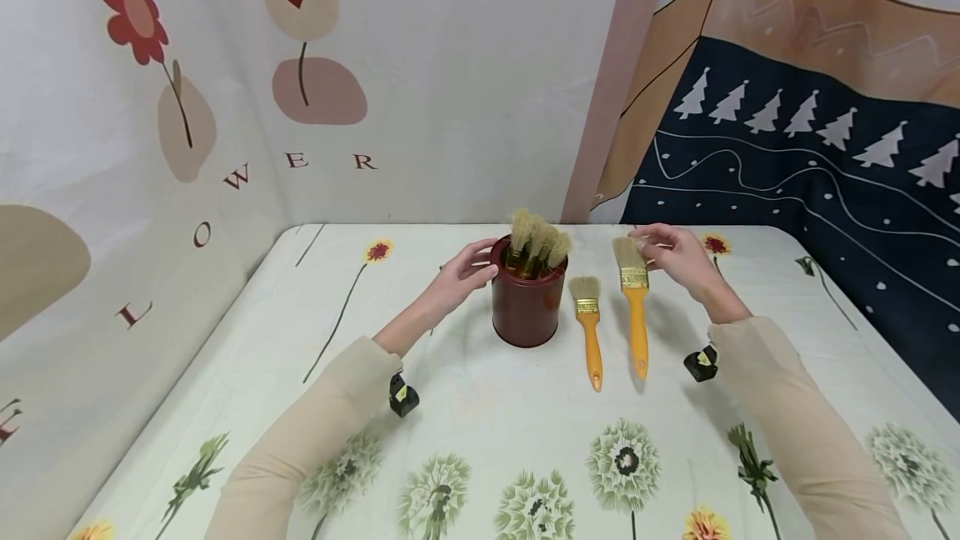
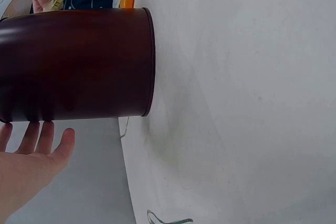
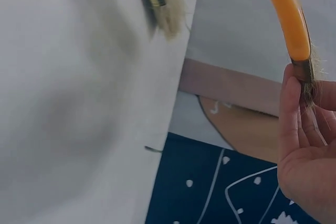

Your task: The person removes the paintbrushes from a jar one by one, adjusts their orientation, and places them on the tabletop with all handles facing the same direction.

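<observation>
A dark red can (image 1: 525, 311) stands upright with several paintbrushes in it, bristles (image 1: 534, 236) up. At its left side is my left hand (image 1: 457, 277), the fingers fairly straight and the fingertips (image 2: 48, 129) right at the can's wall. My right hand (image 1: 675, 258) pinches a wide paintbrush (image 1: 637, 323) at its bristle end, with the orange handle pointing down toward me. In the right wrist view, thumb and fingers of the right hand (image 3: 310, 150) close around the bristles by the metal band. Between can and held brush, a smaller paintbrush (image 1: 588, 332) with an orange handle lies on the table.
A white cloth printed with flowers and dandelions covers the table (image 1: 465, 407). Behind it hangs a pale curtain (image 1: 465, 82) with flower prints, and at the right a dark blue cloth (image 1: 787, 157) with white trees.
</observation>
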Motion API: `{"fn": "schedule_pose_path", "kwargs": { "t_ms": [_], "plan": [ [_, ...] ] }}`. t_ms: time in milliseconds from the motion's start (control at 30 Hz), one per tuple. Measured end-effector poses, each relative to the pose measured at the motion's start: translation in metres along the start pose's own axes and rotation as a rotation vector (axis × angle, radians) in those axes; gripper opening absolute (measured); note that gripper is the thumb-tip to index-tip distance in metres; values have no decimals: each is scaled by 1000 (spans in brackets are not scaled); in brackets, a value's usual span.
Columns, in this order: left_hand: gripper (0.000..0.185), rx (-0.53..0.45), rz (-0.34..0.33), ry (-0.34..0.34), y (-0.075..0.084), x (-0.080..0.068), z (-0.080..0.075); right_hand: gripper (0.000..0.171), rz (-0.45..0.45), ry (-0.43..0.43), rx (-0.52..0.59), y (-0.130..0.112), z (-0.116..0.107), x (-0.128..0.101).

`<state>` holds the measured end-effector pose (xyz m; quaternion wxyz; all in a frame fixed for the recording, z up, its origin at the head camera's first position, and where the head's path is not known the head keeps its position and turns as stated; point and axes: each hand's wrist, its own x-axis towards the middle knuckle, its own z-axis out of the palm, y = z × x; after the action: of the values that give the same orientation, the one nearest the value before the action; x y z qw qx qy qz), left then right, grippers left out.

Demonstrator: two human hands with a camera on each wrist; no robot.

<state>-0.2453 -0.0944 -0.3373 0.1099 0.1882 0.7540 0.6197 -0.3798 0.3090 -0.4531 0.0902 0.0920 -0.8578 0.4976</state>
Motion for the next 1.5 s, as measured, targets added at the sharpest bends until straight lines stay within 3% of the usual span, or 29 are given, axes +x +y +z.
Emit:
{"fn": "schedule_pose_path", "kwargs": {
  "t_ms": [233,400,500,733,1167,1500],
  "plan": [
    [49,-3,6,-3,0,0,0,24,137,-135,83,-65,1,-32],
    [49,-9,4,-5,0,0,0,27,144,-187,55,-114,3,-54],
    [49,-12,10,-7,0,0,-1,28,165,-220,43,-131,4,-61],
    [49,-13,18,-13,0,-1,-1,31,264,-256,38,-125,7,-61],
    [49,-13,15,-10,-1,-1,0,32,307,-314,15,-109,17,-60],
    [49,-17,10,-10,0,-1,0,32,333,-311,-42,-101,19,-59]
  ]
}}
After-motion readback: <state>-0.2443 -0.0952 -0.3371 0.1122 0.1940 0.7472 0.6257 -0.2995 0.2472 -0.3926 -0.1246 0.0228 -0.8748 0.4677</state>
